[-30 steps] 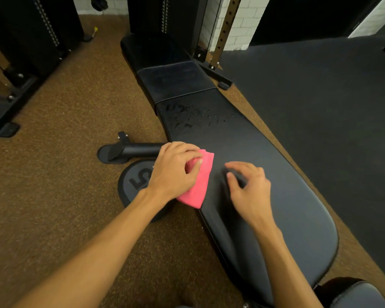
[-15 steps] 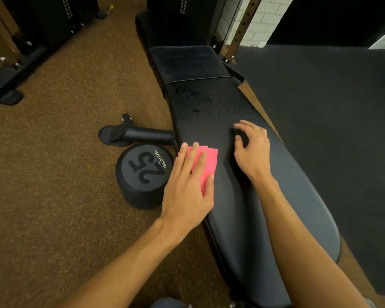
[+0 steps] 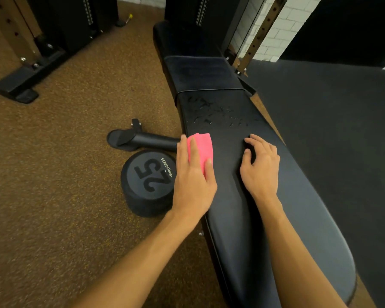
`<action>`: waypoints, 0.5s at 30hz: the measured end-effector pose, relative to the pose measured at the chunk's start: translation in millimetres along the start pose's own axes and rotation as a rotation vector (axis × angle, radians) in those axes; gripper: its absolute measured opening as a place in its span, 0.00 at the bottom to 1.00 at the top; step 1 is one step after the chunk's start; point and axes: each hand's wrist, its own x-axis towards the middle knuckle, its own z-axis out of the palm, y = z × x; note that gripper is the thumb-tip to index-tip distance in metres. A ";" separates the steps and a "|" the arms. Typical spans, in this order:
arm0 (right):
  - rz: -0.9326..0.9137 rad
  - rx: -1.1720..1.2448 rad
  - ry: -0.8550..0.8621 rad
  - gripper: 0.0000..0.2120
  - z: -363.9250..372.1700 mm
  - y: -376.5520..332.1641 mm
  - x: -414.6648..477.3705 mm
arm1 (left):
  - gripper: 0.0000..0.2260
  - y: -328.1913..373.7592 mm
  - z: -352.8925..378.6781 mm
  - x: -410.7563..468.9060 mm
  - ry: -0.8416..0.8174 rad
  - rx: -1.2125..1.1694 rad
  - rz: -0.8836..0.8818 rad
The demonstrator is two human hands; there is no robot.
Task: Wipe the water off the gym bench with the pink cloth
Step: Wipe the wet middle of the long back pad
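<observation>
A long black padded gym bench (image 3: 265, 218) runs from near me to the far wall. Water drops (image 3: 216, 114) glisten on its pad just past my hands. A folded pink cloth (image 3: 201, 147) lies on the bench's left edge, pressed flat under my left hand (image 3: 192, 181), whose fingers lie over it. My right hand (image 3: 261, 165) rests on the pad to the right of the cloth, fingers bent and apart, holding nothing. The drops sit a short way beyond the cloth's far edge.
A black 25 dumbbell (image 3: 150, 181) lies on the brown floor against the bench's left side, its handle (image 3: 151, 140) pointing away. A black rack foot (image 3: 20, 85) stands at the far left. Rack uprights (image 3: 251, 45) and a dark mat (image 3: 342, 130) are to the right.
My left hand has flattened on the cloth and slid it forward along the bench's left edge toward the water. My right hand has also moved forward on the pad.
</observation>
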 end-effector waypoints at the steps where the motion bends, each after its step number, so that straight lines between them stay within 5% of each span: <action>1: 0.000 -0.001 0.003 0.16 0.9 -0.5 0.6 | 0.31 -2.1 -0.6 -12.6 0.005 -0.042 -0.023; 9: 0.008 -0.018 -0.002 0.16 4.0 -1.7 -2.5 | 0.31 1.3 -3.8 19.6 -0.028 -0.232 -0.313; 15: 0.003 -0.022 0.010 0.16 2.1 -4.0 -0.3 | 0.28 -1.6 -4.2 -25.0 -0.007 -0.355 -0.323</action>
